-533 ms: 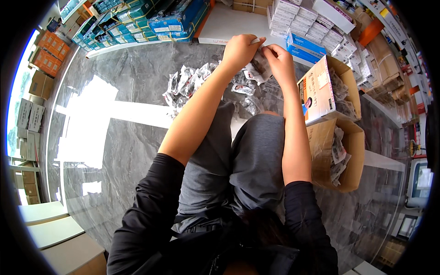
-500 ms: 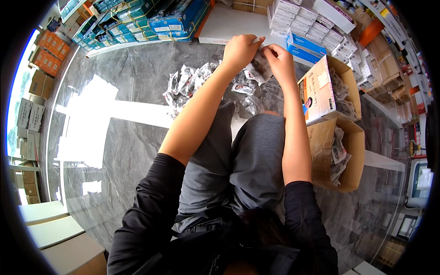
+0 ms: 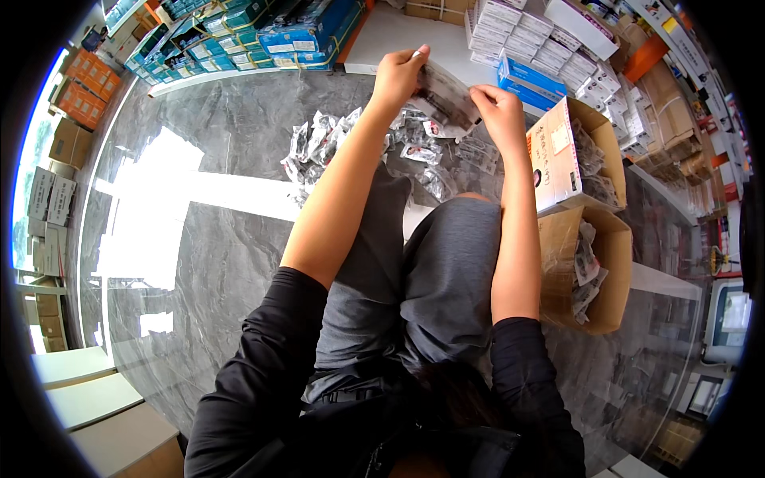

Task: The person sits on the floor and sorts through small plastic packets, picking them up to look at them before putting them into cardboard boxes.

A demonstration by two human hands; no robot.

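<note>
A clear plastic bag with dark parts inside is stretched between my two hands, above the floor. My left hand pinches its upper left end, the thumb on top. At its right end, my right hand grips the edge between thumb and fingers. Exactly what the dark parts are cannot be made out. Beneath and to the left, a pile of similar small plastic bags lies on the floor, partly hidden by my left forearm. A few more bags lie just beyond my knees.
To my right stand two open cardboard boxes, an upper one and a lower one, both with bagged parts inside. Blue cartons are stacked at the far left. White small boxes and a blue box stand at the far right.
My hands have moved apart, the left one up and left, the right one slightly right and down. The bag between them, bunched before, is now spread out.
</note>
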